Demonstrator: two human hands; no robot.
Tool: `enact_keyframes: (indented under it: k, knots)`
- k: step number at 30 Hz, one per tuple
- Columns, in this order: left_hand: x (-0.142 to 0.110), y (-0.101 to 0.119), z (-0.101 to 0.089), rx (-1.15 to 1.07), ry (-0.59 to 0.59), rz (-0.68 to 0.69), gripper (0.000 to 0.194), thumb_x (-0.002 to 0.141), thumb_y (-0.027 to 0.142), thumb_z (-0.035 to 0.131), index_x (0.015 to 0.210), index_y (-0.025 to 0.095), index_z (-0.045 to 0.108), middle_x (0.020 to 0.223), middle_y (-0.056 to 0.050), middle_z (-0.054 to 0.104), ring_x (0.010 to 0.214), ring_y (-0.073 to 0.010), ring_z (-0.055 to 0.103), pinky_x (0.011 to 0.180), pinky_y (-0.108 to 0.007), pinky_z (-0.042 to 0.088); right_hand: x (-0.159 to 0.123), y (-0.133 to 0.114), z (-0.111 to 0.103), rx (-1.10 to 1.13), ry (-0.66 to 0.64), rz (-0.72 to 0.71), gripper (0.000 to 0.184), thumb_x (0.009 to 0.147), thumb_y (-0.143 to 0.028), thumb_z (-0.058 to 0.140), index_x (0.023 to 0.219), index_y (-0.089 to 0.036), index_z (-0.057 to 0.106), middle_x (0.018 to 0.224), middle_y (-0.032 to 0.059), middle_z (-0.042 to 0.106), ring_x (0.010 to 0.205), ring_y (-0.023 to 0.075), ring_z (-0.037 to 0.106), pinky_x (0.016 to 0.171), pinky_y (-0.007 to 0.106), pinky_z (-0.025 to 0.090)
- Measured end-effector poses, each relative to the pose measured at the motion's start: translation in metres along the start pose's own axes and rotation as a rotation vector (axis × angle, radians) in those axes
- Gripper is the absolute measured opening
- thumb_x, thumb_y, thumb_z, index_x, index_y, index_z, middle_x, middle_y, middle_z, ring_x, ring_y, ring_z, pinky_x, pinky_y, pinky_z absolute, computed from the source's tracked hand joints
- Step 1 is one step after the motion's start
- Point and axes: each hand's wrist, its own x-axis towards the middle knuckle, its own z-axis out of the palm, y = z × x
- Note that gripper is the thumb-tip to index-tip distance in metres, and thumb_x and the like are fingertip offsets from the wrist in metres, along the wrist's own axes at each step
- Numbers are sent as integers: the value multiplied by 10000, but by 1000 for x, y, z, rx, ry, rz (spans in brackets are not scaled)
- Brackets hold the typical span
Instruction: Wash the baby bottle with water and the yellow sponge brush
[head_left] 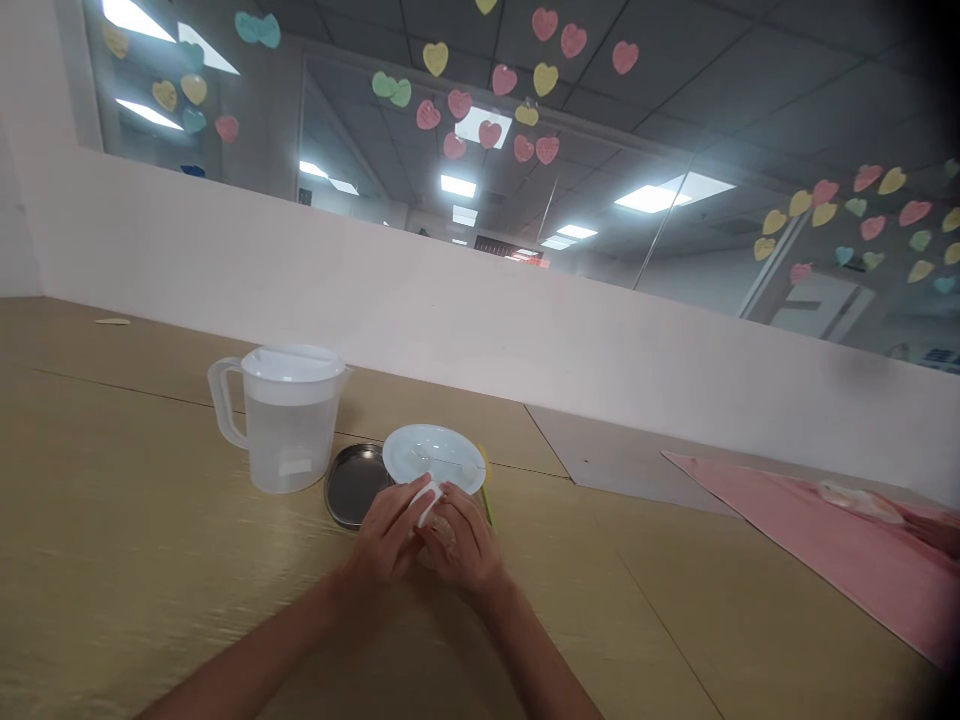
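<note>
My left hand (pixel 386 535) is closed on a small white block-like piece (pixel 428 503), its fingers along the left side. Close against it, my right hand (pixel 469 548) has its fingers curled over a clear, shiny thing (pixel 445 534), perhaps a cup or bag, mostly hidden by my fingers. Just behind both hands is a pale bowl (pixel 433 447) with something clear, perhaps water, inside. A round dark metal tray (pixel 358 487) lies left of the bowl, partly covered by my left hand.
A clear plastic pitcher (pixel 291 430) with a white lid stands at the left, holding water. A yellow-green stick (pixel 488 500) shows at the bowl's right. A pink cloth (pixel 840 545) lies far right, with another person's hand (pixel 934 528) at its edge. A white wall (pixel 420 310) rises behind the table.
</note>
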Motion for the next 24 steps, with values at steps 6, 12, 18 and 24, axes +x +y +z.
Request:
enact_keyframes:
  k: [6, 12, 18, 24]
  knots:
    - [1, -10, -5, -36, -53, 71, 442, 896, 144, 447, 1336, 160, 404, 1223, -151, 581, 1165, -218, 520, 923, -376, 475, -3, -1, 2, 10, -54, -7, 237, 871, -197, 510, 1096, -121, 509, 966, 135, 607, 1036, 229, 571, 844, 409, 552]
    - [0, -14, -9, -17, -100, 102, 427, 907, 153, 438, 1332, 135, 395, 1205, -165, 589, 1171, -211, 512, 934, -392, 469, -3, -6, 4, -20, -31, 2, 183, 836, -166, 546, 1014, -124, 539, 920, 120, 605, 962, 217, 571, 819, 410, 543]
    - [4, -11, -13, -23, -111, 107, 429, 907, 161, 445, 1331, 132, 387, 1200, -164, 594, 1170, -210, 516, 944, -399, 471, -1, -10, 2, -28, 15, -1, 159, 815, -129, 544, 974, -131, 552, 896, 110, 604, 934, 214, 560, 795, 408, 533]
    - [6, -5, -10, -37, -99, 76, 463, 899, 199, 478, 1344, 135, 368, 1205, -166, 587, 1162, -218, 524, 944, -399, 480, 0, -5, -2, 37, 8, -13, 156, 837, -134, 520, 989, -133, 557, 869, 101, 612, 882, 198, 570, 776, 387, 537]
